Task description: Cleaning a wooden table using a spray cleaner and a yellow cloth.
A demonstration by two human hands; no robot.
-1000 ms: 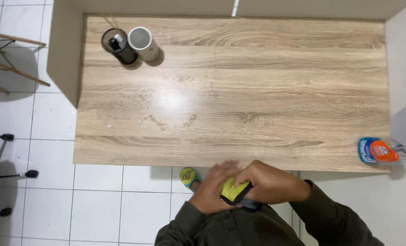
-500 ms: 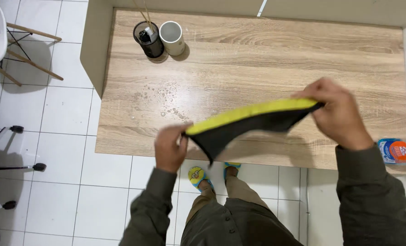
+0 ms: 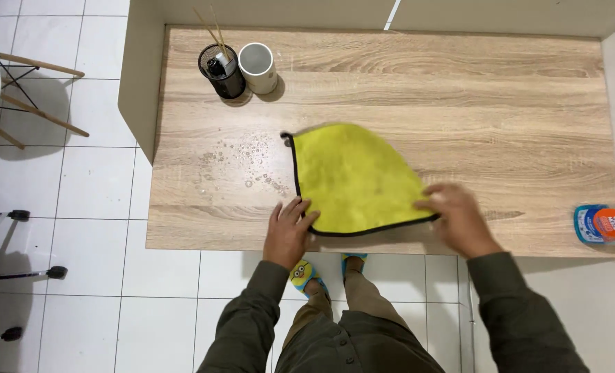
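Observation:
A yellow cloth (image 3: 352, 176) with a dark trimmed edge lies spread flat on the wooden table (image 3: 501, 117), near its front edge. My left hand (image 3: 288, 231) grips the cloth's near left corner, fingers on the trim. My right hand (image 3: 459, 217), blurred by motion, holds the near right corner. Small water droplets (image 3: 242, 159) are scattered on the wood just left of the cloth.
A black mesh pen holder (image 3: 222, 69) and a white cup (image 3: 257, 67) stand at the table's back left. A spray bottle (image 3: 606, 224) lies at the front right corner. A wooden-legged chair (image 3: 3, 76) and a wheeled chair base (image 3: 10, 255) stand on the white tiles to the left.
The cloth went from bunched in both hands at my waist, to stretched in the air over the table, to lying spread on the table with my hands lowered at its near corners.

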